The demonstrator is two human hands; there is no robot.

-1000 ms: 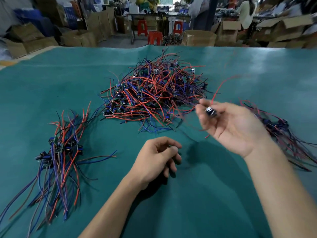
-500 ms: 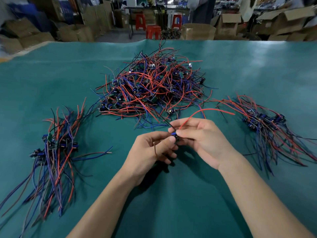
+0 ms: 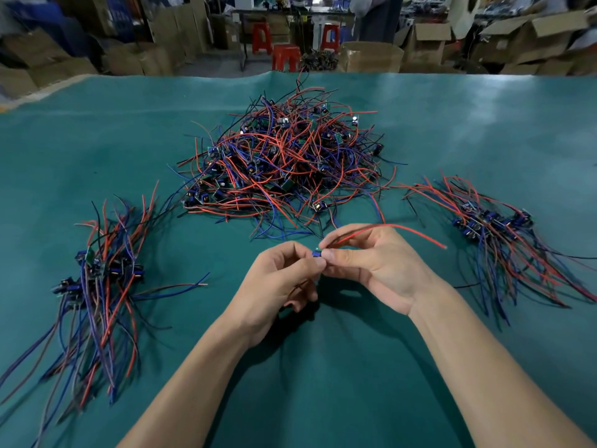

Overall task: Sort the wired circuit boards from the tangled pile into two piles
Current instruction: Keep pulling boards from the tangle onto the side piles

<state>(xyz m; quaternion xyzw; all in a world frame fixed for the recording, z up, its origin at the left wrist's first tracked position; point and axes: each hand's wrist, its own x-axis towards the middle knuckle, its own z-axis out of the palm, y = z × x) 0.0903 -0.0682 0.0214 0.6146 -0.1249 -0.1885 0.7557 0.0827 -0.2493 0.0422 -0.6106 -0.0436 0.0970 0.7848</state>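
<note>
Two bare hands meet over a teal table (image 3: pixel 452 118), pinching one small blue board (image 3: pixel 316 253) between them. The left hand (image 3: pixel 277 279) grips the board with thumb and forefinger curled round it, the other fingers folded under the palm. The right hand (image 3: pixel 371 260) pinches the same board from the right side, its thumb pressed against the part. A red wire (image 3: pixel 397 227) runs from the board over the right hand's fingers and arcs out to the right, its bare tip hanging free above the cloth. The held board sits in the near middle of the table, just short of the tangled pile (image 3: pixel 284 163).

That pile, a heap of red, blue and black leads with small boards caught among them, lies in the middle of the table on the far side of the hands. A sorted left pile (image 3: pixel 100 279) lies on the near left, boards bunched together and wires trailing toward the near edge. A right pile (image 3: pixel 497 227) lies on the right, well apart from the hands, its wires fanning to the near right.

Beyond the table's far edge stand cardboard boxes (image 3: pixel 371 56) and red stools (image 3: pixel 286 56), blurred in the background.
</note>
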